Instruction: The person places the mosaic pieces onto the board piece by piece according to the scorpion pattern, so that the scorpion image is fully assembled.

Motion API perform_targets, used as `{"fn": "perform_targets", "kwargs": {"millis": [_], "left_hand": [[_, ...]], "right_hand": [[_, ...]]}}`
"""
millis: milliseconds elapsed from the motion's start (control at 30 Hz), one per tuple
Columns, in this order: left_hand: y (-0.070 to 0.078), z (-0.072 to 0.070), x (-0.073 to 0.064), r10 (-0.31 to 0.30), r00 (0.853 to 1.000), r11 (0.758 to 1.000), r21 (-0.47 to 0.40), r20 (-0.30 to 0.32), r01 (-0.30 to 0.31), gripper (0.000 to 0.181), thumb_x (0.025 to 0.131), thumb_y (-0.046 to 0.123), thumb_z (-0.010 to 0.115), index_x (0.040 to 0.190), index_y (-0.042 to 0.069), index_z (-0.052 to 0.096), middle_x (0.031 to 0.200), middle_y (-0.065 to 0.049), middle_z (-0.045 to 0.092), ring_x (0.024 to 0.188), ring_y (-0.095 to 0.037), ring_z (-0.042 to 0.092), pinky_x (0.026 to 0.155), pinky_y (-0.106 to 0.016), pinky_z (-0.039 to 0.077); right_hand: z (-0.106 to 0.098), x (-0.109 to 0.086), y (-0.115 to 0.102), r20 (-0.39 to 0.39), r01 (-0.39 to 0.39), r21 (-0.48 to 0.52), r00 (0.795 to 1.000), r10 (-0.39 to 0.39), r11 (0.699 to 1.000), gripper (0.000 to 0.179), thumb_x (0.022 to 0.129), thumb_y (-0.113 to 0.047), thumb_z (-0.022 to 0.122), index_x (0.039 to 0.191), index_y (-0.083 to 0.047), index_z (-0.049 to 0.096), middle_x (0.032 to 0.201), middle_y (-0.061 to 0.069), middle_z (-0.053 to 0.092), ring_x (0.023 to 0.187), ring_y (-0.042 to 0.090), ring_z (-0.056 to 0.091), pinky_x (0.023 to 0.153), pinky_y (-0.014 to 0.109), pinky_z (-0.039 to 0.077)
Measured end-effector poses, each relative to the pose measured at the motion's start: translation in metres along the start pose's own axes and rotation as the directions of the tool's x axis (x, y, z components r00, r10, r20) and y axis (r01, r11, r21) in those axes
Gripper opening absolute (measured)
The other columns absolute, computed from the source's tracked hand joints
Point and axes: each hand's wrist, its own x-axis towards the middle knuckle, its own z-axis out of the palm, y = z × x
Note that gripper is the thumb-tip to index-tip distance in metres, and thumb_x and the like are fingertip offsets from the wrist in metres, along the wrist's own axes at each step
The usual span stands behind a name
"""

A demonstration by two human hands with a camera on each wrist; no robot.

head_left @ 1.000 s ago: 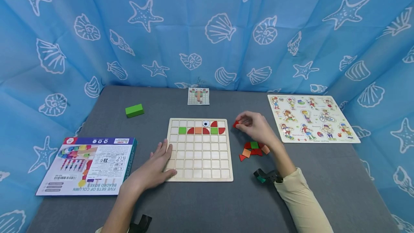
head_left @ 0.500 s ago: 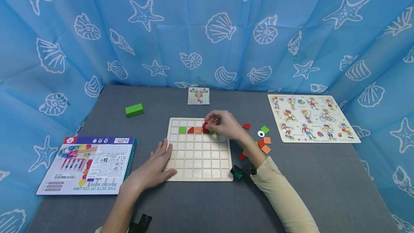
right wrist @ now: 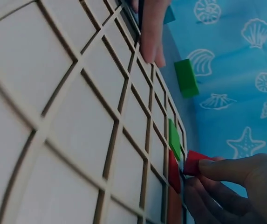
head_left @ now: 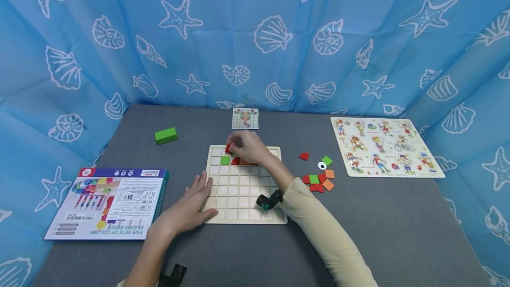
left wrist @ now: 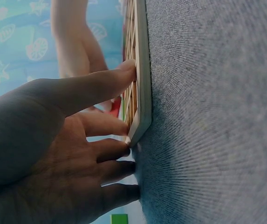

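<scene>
A wooden grid board (head_left: pixel 247 193) lies flat, with a green square tile (head_left: pixel 225 160) and a red quarter-round tile (head_left: pixel 236 161) in its second row. Between thumb and fingers, my right hand (head_left: pixel 249 145) pinches a red tile (right wrist: pixel 196 163) over the board's top row, left of the middle; its full shape is hidden. That hand and forearm cover other tiles in the upper rows. At the board's left edge rests my left hand (head_left: pixel 187 207), fingers fairly straight and spread, the thumb (left wrist: pixel 119 77) touching the rim.
Right of the board lie loose red, green and orange tiles (head_left: pixel 328 184) and a white eye tile (head_left: pixel 322 165). A small pattern card (head_left: pixel 245 118) is behind the board. Also around are a green block (head_left: pixel 166 136), a boxed set (head_left: pixel 107 203) and a picture puzzle (head_left: pixel 386 145).
My right hand has carried a red tile from the board's right side leftward across to the top row. The left hand has stayed at the board's edge.
</scene>
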Motion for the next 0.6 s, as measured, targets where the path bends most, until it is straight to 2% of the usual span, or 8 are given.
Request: {"fn": "perform_targets", "kwargs": {"millis": [100, 167, 300, 500, 600], "left_hand": [[-0.010, 0.005, 0.003, 0.026, 1.000, 1.000, -0.010, -0.015, -0.026, 0.095, 0.103, 0.046, 0.073, 0.170, -0.002, 0.025, 0.183, -0.025, 0.004, 0.170, -0.050, 0.003, 0.130, -0.079, 0.012], [-0.010, 0.005, 0.004, 0.023, 1.000, 1.000, -0.009, -0.007, -0.023, 0.096, 0.103, 0.049, 0.072, 0.171, -0.001, 0.025, 0.183, -0.024, 0.004, 0.170, -0.050, 0.003, 0.130, -0.079, 0.012], [-0.015, 0.007, 0.007, 0.006, 1.000, 1.000, 0.018, 0.000, -0.006, 0.095, 0.103, 0.044, 0.073, 0.171, 0.000, 0.023, 0.183, -0.022, 0.001, 0.171, -0.047, 0.002, 0.132, -0.075, 0.013], [-0.001, 0.000, 0.001, -0.010, 1.000, 1.000, -0.013, 0.012, 0.010, 0.094, 0.102, 0.037, 0.075, 0.170, -0.003, 0.024, 0.182, -0.025, 0.002, 0.170, -0.050, 0.002, 0.131, -0.077, 0.010], [-0.003, 0.001, 0.001, 0.003, 1.000, 1.000, -0.016, 0.006, -0.002, 0.095, 0.103, 0.042, 0.074, 0.170, -0.002, 0.025, 0.182, -0.025, 0.002, 0.169, -0.051, 0.002, 0.130, -0.078, 0.010]], "right_hand": [[0.007, 0.006, -0.001, -0.021, -0.015, -0.036, 1.000, 0.014, 0.999, 0.011, 0.105, -0.008, 0.069, 0.111, -0.006, 0.078, 0.101, 0.012, 0.082, 0.089, 0.021, 0.077, 0.082, 0.033, 0.063], [0.010, 0.008, -0.002, -0.034, -0.026, -0.057, 0.999, 0.024, 0.998, 0.010, 0.104, -0.009, 0.070, 0.108, -0.006, 0.079, 0.098, 0.011, 0.082, 0.088, 0.021, 0.077, 0.080, 0.033, 0.062], [0.016, 0.010, -0.006, -0.047, -0.042, -0.092, 0.998, 0.038, 0.995, 0.009, 0.103, -0.010, 0.074, 0.103, -0.006, 0.081, 0.096, 0.010, 0.082, 0.084, 0.019, 0.076, 0.076, 0.030, 0.061], [0.018, 0.008, -0.012, -0.051, -0.063, -0.156, 0.997, 0.056, 0.986, 0.012, 0.101, -0.012, 0.076, 0.104, -0.004, 0.084, 0.095, 0.010, 0.084, 0.082, 0.019, 0.077, 0.076, 0.031, 0.062], [0.016, 0.004, -0.014, -0.050, -0.070, -0.146, 0.997, 0.064, 0.987, 0.012, 0.101, -0.012, 0.076, 0.105, -0.004, 0.085, 0.097, 0.010, 0.084, 0.085, 0.019, 0.078, 0.078, 0.033, 0.065]]}}
